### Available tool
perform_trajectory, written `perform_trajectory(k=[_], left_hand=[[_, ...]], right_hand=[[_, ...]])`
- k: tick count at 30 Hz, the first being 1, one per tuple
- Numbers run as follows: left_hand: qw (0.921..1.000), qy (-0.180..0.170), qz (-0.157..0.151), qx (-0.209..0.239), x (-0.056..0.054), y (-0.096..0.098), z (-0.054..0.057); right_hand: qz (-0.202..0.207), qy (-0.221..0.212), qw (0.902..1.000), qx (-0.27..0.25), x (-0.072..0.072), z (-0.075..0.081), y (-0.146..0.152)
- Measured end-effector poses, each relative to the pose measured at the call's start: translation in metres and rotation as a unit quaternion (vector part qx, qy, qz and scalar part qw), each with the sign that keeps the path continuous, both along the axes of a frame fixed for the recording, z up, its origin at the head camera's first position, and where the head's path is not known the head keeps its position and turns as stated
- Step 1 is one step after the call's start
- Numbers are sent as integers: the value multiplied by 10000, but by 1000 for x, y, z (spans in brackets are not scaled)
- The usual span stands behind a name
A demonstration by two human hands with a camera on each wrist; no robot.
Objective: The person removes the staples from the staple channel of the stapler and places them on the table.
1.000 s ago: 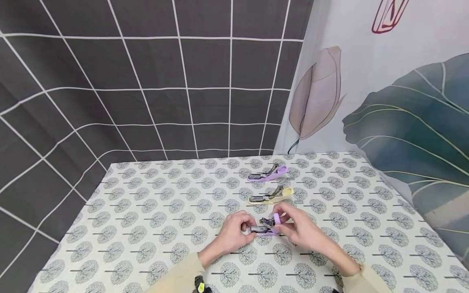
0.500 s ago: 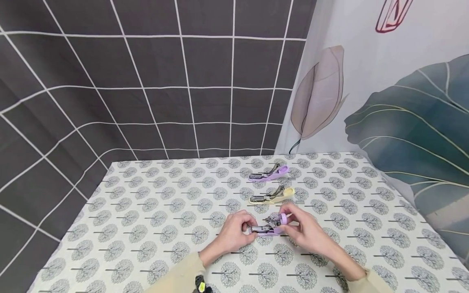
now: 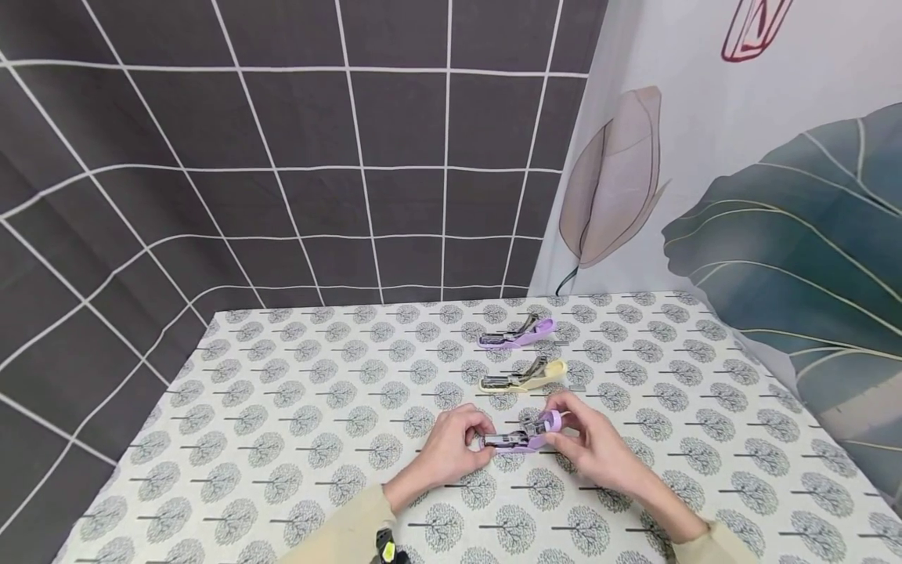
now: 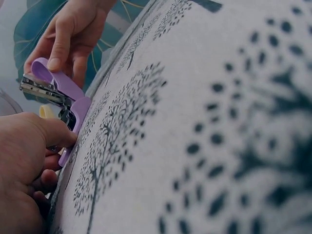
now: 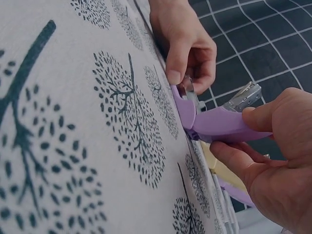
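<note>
A purple stapler [image 3: 521, 443] lies on the patterned cloth with its top swung back from its base. My left hand [image 3: 451, 448] pinches the base's front end between thumb and fingers. On the other side, my right hand [image 3: 590, 443] grips the raised purple cover, thumb on one face and fingers on the other. The right wrist view shows the metal magazine [image 5: 243, 96] standing up along the cover [image 5: 219, 126]. In the left wrist view, the left thumb [image 4: 56, 132] presses on the base, and the fingers partly hide that end.
Behind the hands lies a yellow stapler [image 3: 539, 381], its top also swung back. Farther off is another opened purple stapler [image 3: 528, 337]. Small grey staple strips [image 3: 576, 388] lie right of them. A dark gridded curtain [image 3: 395, 196] hangs behind the table.
My right hand has moved right, tilting the held stapler's cover farther back from the base. My left hand stays on the base. The other staplers have not moved.
</note>
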State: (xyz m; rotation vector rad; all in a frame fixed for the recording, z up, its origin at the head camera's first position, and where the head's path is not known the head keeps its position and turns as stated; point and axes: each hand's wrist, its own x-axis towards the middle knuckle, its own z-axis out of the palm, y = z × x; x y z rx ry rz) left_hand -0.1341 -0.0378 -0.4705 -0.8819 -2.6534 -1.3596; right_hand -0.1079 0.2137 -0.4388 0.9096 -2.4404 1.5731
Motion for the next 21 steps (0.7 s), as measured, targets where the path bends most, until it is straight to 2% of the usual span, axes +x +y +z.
perform_trajectory(k=[10,17,21], left_hand=[[10000,21,-10,29,0,0,-2],[10000,60,-29,7,-1,0,-3],[9999,94,-39,22,-1,0,-3]], right_hand=[[96,-261,9993,-257,0,-6,10],[-103,-765,9969,-173,2,-10,17],[-87,-1082,9939,-208,4,-11,21]])
